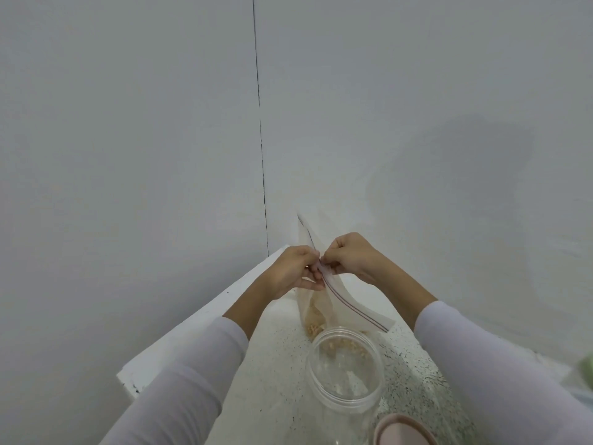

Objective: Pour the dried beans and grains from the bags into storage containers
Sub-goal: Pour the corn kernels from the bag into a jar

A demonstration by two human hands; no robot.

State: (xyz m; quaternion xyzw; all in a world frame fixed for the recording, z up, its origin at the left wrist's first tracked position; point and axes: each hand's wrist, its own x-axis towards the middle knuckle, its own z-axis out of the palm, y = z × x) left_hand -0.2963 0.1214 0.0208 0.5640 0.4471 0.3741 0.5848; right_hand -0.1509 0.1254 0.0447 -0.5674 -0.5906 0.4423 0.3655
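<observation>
— Bag (333,303)? Where?
— Thin, see-through plastic, standing on the speckled counter (276,364), far behind the round clear jar (346,367).
— Hands?
— Left hand (293,271) and right hand (349,256) both pinch its zip top. Small tan beans (316,329) sit inside.

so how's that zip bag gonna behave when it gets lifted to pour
Probably floppy: the zip bag is thin clear film, its top folding where the left hand and right hand pinch it. Likely bottom-heavy, since the few beans sit in the lower corner, so it may sag and swing. The film may also be slippery, so a firm grip near the zip helps.
</observation>
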